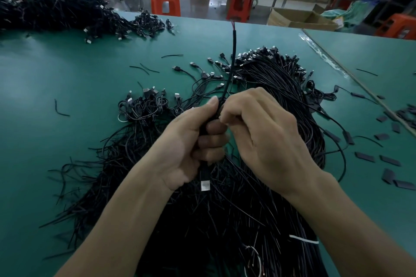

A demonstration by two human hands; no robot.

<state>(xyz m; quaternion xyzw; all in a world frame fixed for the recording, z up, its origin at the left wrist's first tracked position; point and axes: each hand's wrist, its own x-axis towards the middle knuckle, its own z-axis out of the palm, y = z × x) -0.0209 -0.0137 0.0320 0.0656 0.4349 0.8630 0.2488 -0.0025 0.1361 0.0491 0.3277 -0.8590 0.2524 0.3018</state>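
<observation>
Cardboard: an open box (292, 18) stands on the floor beyond the green table (67, 74); its contents do not show. Orange stools (165, 1) stand nearby, and heaps of black USB cables (281, 87) cover the tabletop. The left hand (191, 144) curls round one black cable (234, 51) above the heap. Its silver USB plug (204, 184) hangs below the fist and its bared end points up. The right hand (263, 132) pinches it just above.

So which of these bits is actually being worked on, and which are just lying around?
In hand:
- black cable, held by the left hand and pinched by the right hand
- its USB plug, hanging below the left hand

Lying about:
- cable heap
- coiled bundles
- far pile
- flat black pieces
- wire scraps
- orange stools
</observation>
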